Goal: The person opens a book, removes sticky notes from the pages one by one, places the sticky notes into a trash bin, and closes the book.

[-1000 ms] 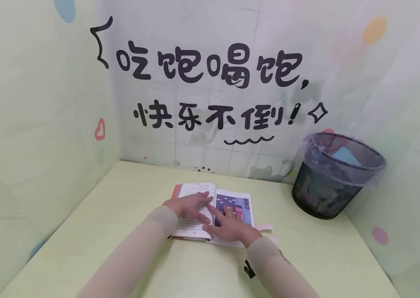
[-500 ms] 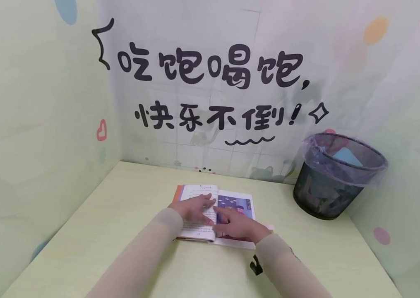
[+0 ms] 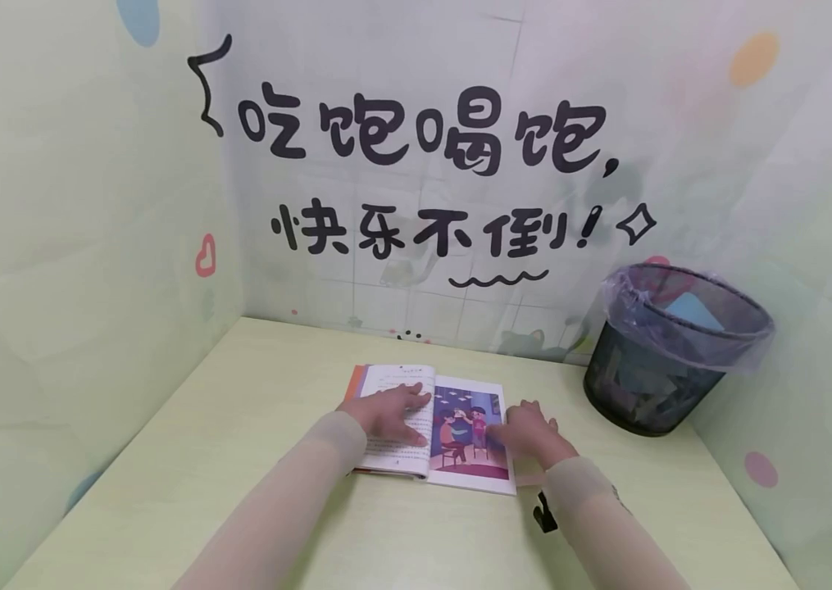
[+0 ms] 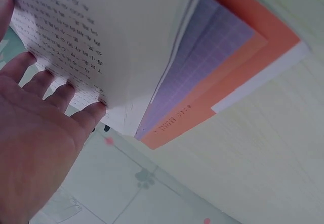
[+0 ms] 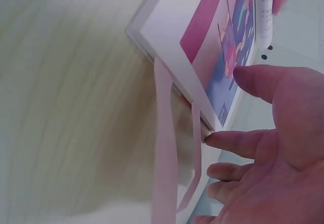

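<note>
- Orange flap (image 4: 286,39): projects from the left side of the open book (image 3: 470,434); a purple sheet (image 4: 217,47) lies next to it.
- Left hand (image 3: 386,414): rests on the left page (image 3: 397,377), which carries printed text. Fingers extended and spread apart; nothing is gripped.
- Book: lies open and face up on the table (image 3: 416,541), between the two hands. The right page shows a colour illustration of two figures.
- Right hand (image 3: 534,432): located at the right edge of the book. Thumb extends over the illustration; index fingertip meets the book's edge. Thumb and index finger stand wide apart.
- Pink strips (image 5: 165,148): two, running out from the book's edge near the right hand.
- Bin (image 3: 640,385): black, tilted, fitted with a translucent purple liner (image 3: 743,348); well apart from the book.
</note>
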`<state>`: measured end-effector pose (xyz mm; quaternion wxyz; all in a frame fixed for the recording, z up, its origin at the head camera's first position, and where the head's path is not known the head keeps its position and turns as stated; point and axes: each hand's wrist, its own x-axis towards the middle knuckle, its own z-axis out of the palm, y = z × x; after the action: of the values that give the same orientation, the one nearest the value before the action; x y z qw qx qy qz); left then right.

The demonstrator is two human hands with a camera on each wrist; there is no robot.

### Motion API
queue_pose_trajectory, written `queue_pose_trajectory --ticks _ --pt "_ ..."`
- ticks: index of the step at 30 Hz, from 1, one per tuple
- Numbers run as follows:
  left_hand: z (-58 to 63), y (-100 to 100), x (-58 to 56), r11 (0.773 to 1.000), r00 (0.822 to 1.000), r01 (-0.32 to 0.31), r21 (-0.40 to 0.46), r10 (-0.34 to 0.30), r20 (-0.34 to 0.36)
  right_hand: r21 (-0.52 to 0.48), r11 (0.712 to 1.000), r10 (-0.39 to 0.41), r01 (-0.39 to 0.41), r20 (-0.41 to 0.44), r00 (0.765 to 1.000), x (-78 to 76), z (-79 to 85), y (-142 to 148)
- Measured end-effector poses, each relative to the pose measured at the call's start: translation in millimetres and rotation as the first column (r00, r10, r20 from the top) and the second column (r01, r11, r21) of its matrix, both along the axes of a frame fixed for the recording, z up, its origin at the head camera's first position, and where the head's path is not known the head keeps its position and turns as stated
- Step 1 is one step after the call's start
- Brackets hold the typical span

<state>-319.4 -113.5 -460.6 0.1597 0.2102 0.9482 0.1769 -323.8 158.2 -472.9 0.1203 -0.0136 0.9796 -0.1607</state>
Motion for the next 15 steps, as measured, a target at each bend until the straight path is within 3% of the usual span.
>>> queue_pose_trajectory --ticks 6,15 --pt "-0.7 1.2 -0.8 1.000 1.000 0.016 -0.003 -0.016 -0.004 -0.062 0.998 -0.010 0.010 0.001 1.000 2.5 -0.3 -3.4" --pt "0.0 -0.3 -1.7 1.000 1.000 0.027 -0.005 -0.027 -0.006 -0.056 0.998 -0.005 0.006 0.010 1.000 4.3 6.7 -8.2"
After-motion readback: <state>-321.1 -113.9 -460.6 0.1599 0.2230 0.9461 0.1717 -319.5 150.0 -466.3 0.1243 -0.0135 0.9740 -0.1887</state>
